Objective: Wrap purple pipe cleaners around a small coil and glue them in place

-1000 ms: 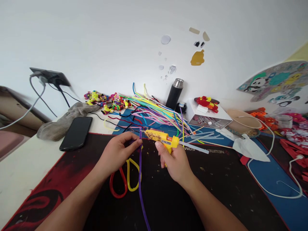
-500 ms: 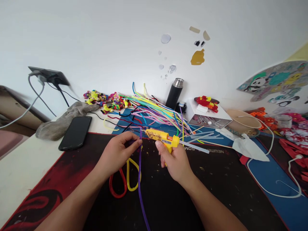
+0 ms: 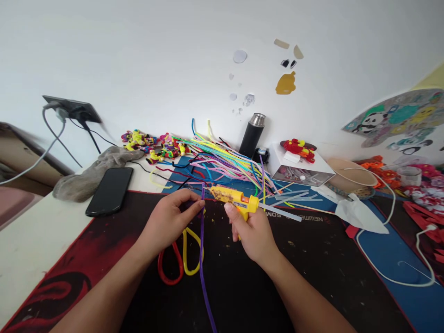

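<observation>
Against the white wall (image 3: 166,64), the bench (image 3: 38,245) is seen. A purple strip (image 3: 201,249) is pinched by the left hand (image 3: 171,215); a yellow glue gun (image 3: 231,196) is gripped by the right hand (image 3: 253,231), tip beside it.

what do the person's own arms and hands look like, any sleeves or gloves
The left hand and right hand are ungloved. Both forearms are bare, with no sleeve, watch or bracelet in view, and no ring shows.

Both forearms reach forward, left hand (image 3: 175,213) pinching thumb to finger, right hand (image 3: 250,231) curled.
</observation>
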Demonstrator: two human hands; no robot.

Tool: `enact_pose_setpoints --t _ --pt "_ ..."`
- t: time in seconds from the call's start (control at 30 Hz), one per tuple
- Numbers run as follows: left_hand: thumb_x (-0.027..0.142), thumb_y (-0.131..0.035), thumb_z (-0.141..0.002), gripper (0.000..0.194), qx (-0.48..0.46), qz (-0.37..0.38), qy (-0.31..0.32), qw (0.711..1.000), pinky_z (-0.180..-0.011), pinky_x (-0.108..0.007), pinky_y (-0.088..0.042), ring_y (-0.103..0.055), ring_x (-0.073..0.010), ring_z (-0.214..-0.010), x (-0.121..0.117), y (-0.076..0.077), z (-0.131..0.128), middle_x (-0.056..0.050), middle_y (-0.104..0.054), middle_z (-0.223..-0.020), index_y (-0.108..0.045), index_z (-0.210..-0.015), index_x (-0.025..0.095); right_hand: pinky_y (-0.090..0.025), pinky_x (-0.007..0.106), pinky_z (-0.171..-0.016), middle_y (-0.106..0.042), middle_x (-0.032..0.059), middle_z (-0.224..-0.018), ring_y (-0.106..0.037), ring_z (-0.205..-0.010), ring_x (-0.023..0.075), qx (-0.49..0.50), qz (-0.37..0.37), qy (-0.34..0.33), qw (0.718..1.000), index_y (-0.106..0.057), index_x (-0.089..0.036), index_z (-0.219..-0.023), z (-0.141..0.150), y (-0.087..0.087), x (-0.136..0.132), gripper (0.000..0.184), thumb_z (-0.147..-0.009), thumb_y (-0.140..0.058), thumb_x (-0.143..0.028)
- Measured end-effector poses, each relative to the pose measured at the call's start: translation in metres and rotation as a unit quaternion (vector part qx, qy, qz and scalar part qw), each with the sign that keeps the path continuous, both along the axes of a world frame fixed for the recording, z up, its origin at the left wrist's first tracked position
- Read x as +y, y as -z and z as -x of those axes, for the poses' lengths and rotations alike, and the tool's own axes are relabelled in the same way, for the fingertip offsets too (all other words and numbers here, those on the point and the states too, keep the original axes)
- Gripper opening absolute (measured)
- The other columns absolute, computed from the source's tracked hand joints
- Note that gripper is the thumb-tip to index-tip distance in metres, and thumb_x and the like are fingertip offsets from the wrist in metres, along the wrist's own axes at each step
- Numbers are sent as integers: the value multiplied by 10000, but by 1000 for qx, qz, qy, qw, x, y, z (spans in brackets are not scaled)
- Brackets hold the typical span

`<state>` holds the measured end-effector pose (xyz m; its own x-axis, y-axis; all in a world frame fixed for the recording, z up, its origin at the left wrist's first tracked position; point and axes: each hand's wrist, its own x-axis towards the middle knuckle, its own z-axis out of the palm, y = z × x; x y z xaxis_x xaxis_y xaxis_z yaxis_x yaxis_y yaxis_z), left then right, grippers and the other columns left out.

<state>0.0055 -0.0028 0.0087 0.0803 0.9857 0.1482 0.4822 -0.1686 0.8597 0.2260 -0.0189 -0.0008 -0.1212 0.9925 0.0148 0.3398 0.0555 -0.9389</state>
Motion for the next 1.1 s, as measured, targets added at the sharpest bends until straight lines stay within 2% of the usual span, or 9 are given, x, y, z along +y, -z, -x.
enact_pose_setpoints --t 1.1 --pt "524 -682 -909 300 -7 16 -17 1000 -715 -325 -446 -624 -210 -748 -1 -1 0 -3 -719 -785 -729 -821 241 -425 256 -483 -510 -23 -443 -544 -418 140 -13 -5 -8 1000 -503 -246 -573 1 -2 0 641 -1013 -574 -706"
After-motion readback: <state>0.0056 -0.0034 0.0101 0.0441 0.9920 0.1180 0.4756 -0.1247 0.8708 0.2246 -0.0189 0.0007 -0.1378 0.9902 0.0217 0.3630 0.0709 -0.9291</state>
